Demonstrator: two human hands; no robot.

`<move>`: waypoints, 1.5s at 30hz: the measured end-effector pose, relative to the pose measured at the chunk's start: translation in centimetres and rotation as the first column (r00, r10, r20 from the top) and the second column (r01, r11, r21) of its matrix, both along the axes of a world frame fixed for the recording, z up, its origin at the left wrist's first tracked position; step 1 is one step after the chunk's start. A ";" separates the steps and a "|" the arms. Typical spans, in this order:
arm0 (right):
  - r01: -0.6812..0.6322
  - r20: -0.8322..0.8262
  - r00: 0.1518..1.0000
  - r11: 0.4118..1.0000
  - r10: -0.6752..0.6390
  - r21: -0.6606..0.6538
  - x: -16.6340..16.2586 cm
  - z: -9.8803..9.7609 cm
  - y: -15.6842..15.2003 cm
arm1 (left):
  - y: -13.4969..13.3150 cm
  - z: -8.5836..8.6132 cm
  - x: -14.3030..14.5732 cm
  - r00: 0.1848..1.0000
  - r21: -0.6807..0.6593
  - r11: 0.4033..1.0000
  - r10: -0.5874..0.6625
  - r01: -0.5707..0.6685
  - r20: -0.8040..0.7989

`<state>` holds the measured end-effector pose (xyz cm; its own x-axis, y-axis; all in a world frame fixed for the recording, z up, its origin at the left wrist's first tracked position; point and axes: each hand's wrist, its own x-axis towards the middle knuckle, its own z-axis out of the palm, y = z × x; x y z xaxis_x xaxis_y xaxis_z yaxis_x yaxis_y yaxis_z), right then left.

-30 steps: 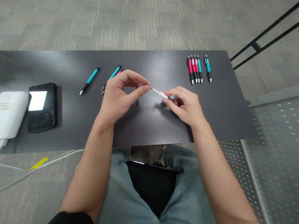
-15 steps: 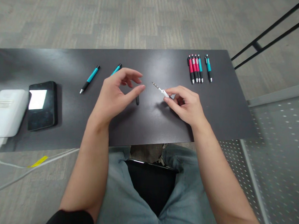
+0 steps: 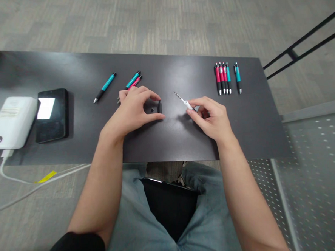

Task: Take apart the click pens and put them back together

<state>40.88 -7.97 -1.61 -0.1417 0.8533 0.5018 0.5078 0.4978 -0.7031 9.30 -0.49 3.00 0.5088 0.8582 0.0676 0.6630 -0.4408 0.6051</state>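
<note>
My right hand pinches a white pen part between thumb and fingertips, above the table. A thin rod with a metallic-looking tip, like a pen refill, sticks out of it toward the upper left. The rest of that part is hidden in the hand. My left hand is open, thumb and index finger apart at the two ends of a short black cylindrical piece; I cannot tell whether they touch it. Beside it lies a tiny dark bit.
A teal pen lies left of another teal pen and a red pen, partly behind my left hand. Several red and teal pens stand in a row at right. A phone and cabled white power bank are at left.
My left hand has come down and spread its thumb and index finger around the black piece. The right hand still holds the white pen part. The view has shifted slightly.
</note>
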 end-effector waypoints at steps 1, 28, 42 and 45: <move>0.004 0.002 1.000 1.000 -0.004 0.001 0.0 0.0 0.0 | 0.0 0.0 0.1 0.998 -0.014 1.000 -0.009 0.010 0.063; 0.068 0.130 0.989 0.998 -0.067 -0.004 0.3 -0.1 0.0 | 0.3 0.6 0.3 0.878 0.045 0.994 0.070 -0.103 0.474; 0.104 0.181 0.976 0.989 -0.121 0.101 0.7 -0.5 0.4 | -0.5 -0.2 2.1 0.896 -0.023 1.000 0.015 -0.005 0.443; 0.070 0.139 0.987 0.995 -0.079 0.067 0.5 -0.2 0.2 | -0.6 -0.3 2.3 0.891 -0.025 1.000 0.027 -0.018 0.452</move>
<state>41.39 -7.73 -1.85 -0.1520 0.8321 0.5334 0.6371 0.4951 -0.5908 11.58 -1.04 2.72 0.4075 0.8727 0.2692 0.3249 -0.4140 0.8503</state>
